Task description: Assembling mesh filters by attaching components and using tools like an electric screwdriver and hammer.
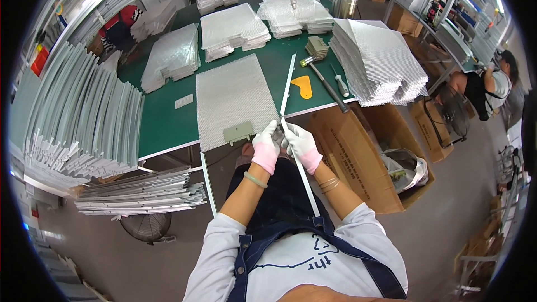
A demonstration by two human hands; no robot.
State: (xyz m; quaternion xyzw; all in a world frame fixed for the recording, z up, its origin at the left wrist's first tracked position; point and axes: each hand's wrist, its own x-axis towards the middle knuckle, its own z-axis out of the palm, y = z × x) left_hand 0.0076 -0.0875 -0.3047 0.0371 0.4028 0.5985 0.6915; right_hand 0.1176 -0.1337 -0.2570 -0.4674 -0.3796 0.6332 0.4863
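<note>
My left hand (267, 149) and my right hand (301, 146) wear white gloves with pink cuffs and meet in front of my apron. Both are closed on a long thin white metal strip (302, 173), which bends at an angle just above my fingers. Its upper arm leans out over the green table, and its lower end reaches down to my apron. Left of the hands, a silver mesh panel (235, 94) lies flat at the table's front edge. A grey-green notched plate (239, 132) rests on the panel's near edge. The fingertips are partly hidden behind the strip.
On the green table (162, 128) lie a yellow scraper (302, 86), a hammer (326, 85), a screwdriver (339, 81) and small stacked plates (317, 48). Mesh stacks (377, 61) line its back and right. Metal strips (84, 114) crowd the left; a cardboard box (358, 162) stands right.
</note>
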